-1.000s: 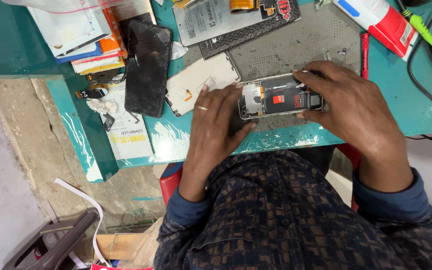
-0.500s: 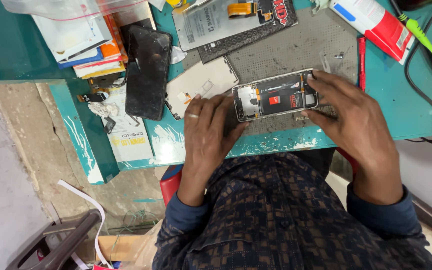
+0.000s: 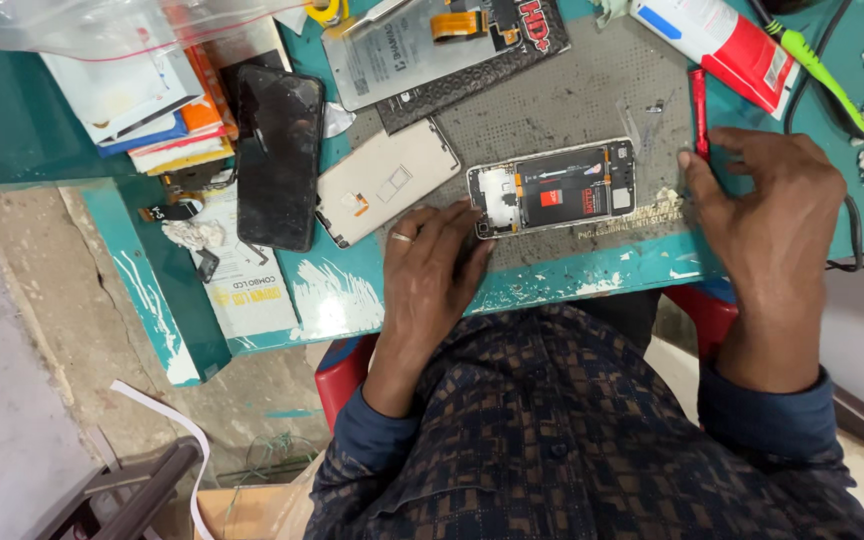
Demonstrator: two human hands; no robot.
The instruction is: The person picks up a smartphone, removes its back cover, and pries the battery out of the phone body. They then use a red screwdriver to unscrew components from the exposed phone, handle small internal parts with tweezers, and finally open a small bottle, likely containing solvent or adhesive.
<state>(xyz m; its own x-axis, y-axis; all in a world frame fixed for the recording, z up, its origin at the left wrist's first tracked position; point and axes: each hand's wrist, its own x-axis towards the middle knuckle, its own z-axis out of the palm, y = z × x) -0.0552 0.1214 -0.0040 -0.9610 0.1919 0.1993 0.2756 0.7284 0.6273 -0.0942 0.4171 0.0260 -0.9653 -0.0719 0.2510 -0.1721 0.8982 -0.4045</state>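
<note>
An opened phone (image 3: pixel 562 187) with its back off lies flat on a grey work mat (image 3: pixel 572 100), showing a black battery and a circuit board. My left hand (image 3: pixel 432 265) rests on the mat with its fingertips against the phone's left end; it wears a ring. To the right of the phone, my right hand (image 3: pixel 772 210) hovers with its fingers spread and nothing in them. Its thumb tip is close to the lower end of a red screwdriver (image 3: pixel 699 105) lying on the mat.
A pale back cover (image 3: pixel 387 180) and a black phone (image 3: pixel 279 155) lie left of the mat. A display panel with an orange flex cable (image 3: pixel 402 45) sits at the back. At the right are a red and white package (image 3: pixel 722 40), a green tool (image 3: pixel 817 65) and black cables. Papers (image 3: pixel 142 110) are stacked far left.
My right hand has let go of the phone and moved off to the right, towards the red screwdriver. The phone now lies flat on the mat. My left hand has slid to its left end.
</note>
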